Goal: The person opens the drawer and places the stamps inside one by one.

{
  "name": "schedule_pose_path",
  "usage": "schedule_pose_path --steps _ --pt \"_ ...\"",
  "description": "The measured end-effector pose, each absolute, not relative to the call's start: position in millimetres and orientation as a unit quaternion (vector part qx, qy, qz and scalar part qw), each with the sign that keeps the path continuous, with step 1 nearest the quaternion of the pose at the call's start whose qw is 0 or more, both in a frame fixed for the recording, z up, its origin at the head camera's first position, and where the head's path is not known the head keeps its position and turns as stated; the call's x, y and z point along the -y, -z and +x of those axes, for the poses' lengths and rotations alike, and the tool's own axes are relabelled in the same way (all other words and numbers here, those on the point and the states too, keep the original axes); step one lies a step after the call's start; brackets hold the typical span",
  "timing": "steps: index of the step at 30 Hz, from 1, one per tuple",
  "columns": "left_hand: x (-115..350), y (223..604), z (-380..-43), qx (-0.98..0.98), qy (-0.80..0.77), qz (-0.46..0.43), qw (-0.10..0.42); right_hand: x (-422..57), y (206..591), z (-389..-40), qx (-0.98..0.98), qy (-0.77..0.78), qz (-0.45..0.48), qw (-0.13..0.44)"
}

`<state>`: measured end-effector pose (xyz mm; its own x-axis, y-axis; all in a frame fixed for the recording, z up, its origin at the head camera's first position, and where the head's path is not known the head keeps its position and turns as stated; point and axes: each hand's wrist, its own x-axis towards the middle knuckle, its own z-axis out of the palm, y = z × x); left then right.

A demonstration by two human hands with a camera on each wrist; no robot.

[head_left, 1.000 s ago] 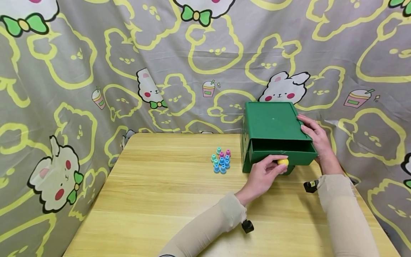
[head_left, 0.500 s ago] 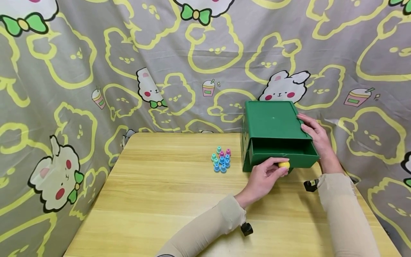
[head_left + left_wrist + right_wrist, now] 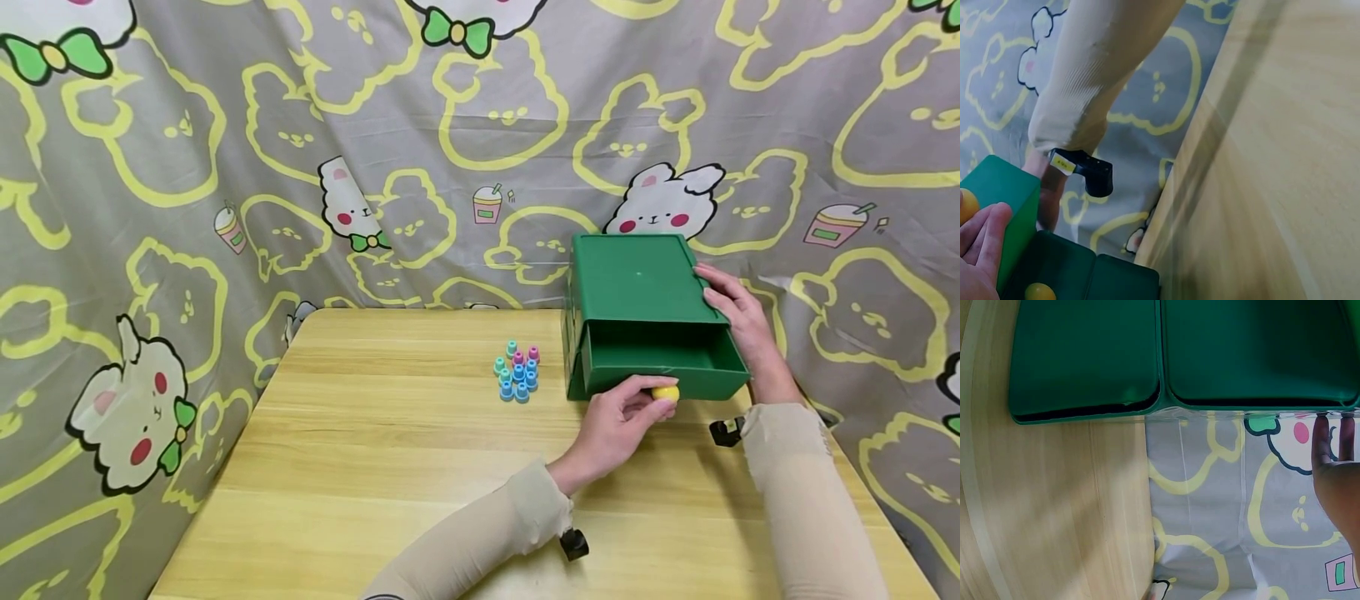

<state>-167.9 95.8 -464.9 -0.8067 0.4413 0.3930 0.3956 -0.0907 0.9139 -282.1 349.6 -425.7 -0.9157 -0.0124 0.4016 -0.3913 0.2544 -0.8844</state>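
A green drawer cabinet point(image 3: 637, 279) stands on the table, its top drawer point(image 3: 720, 379) pulled well out and showing a bare inside. My left hand point(image 3: 611, 429) pinches the round yellow knob point(image 3: 666, 393) on that drawer's front. In the left wrist view, the fingers point(image 3: 991, 240) lie at the knob, and a second yellow knob point(image 3: 1040, 291) shows on a lower drawer front. Against the cabinet's right side rests my right hand point(image 3: 742, 321), fingers extended along it. The right wrist view has those fingers point(image 3: 1322, 440) touching the cabinet wall; the thumb is hidden.
Several small blue, pink and teal plastic pieces point(image 3: 517, 375) stand grouped left of the cabinet. The wooden table point(image 3: 390, 450) is backed by a patterned grey curtain point(image 3: 420, 108). A black wrist camera point(image 3: 725, 432) hangs by the right sleeve, another point(image 3: 574, 543) by the left.
The top drawer has slid farther out toward me, with my left hand moving along on its knob. More of the drawer's inside shows. My right hand has stayed in place.
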Motion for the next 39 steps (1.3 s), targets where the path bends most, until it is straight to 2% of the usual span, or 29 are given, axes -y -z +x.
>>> schedule_pose_path --steps 39 --pt "-90 467 -139 -0.69 -0.643 0.332 0.004 -348 425 -281 0.801 -0.569 0.104 0.153"
